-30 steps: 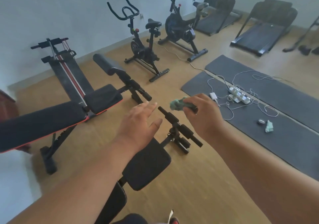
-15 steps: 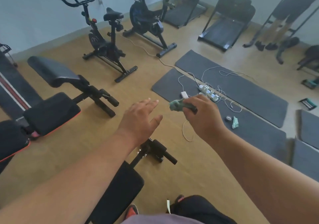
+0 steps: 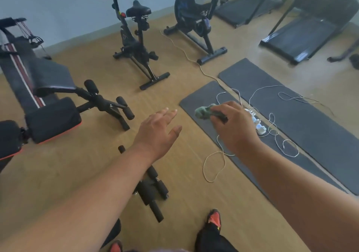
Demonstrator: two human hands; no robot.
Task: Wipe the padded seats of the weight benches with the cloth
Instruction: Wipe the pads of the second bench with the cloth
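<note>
My right hand (image 3: 234,129) grips a bunched green cloth (image 3: 203,112), held in the air over the floor and the edge of a grey mat. My left hand (image 3: 157,133) is stretched forward with straight fingers, holding nothing. A weight bench with a black padded seat edged in red (image 3: 53,119) stands at the left, its leg rollers (image 3: 108,100) pointing right. Under my left forearm lie the leg rollers of a nearer bench (image 3: 153,191); its seat is mostly hidden by my arm. Neither hand touches a bench.
Two exercise bikes (image 3: 136,40) (image 3: 194,22) stand further back, treadmills (image 3: 307,30) at the far right. Grey floor mats (image 3: 303,116) carry a white power strip (image 3: 256,123) with loose cables (image 3: 213,166) trailing onto the wooden floor. My shoes (image 3: 214,217) show at the bottom.
The view has swung back left and down: the left bench and bikes shift right in view, my feet appear. Both hands keep their pose, the cloth still gripped in the right.
</note>
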